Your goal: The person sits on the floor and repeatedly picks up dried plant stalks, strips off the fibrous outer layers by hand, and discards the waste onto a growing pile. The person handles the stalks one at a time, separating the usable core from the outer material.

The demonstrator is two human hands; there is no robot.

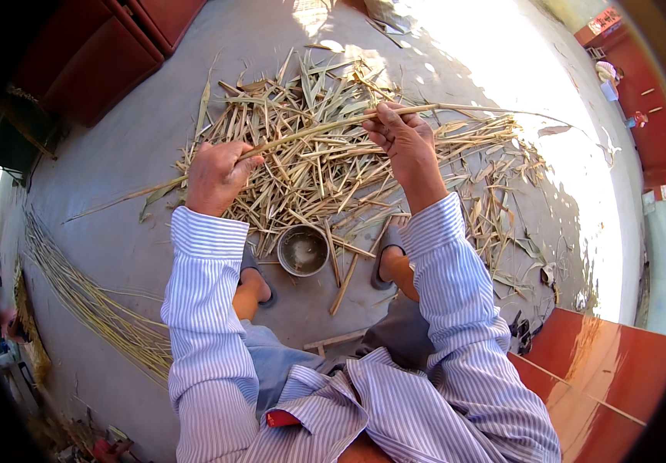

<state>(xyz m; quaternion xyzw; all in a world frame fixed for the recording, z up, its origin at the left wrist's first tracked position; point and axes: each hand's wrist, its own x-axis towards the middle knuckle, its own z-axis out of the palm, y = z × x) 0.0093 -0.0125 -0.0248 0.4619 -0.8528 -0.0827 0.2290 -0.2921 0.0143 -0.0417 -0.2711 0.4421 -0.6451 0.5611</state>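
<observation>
A long thin reed stalk (310, 131) stretches across in front of me, tilted slightly up to the right. My left hand (216, 174) is wrapped round it in a fist, thumb lying along it. Farther right, my right hand (404, 137) pinches the same stalk between thumb and fingers. Its thin tips run out past both hands. Below my hands spreads a heap of cut stalk pieces and dry leaves (294, 181). Between my feet stands a round metal bowl (303, 251), with what looks like some liquid in it.
On the floor to my left lies a bundle of long thin stalks (90, 282). A dark red sofa (105, 62) stands at the far left, a red cabinet (649, 108) at the far right. Close on my right is a shiny red-brown panelled surface (603, 370).
</observation>
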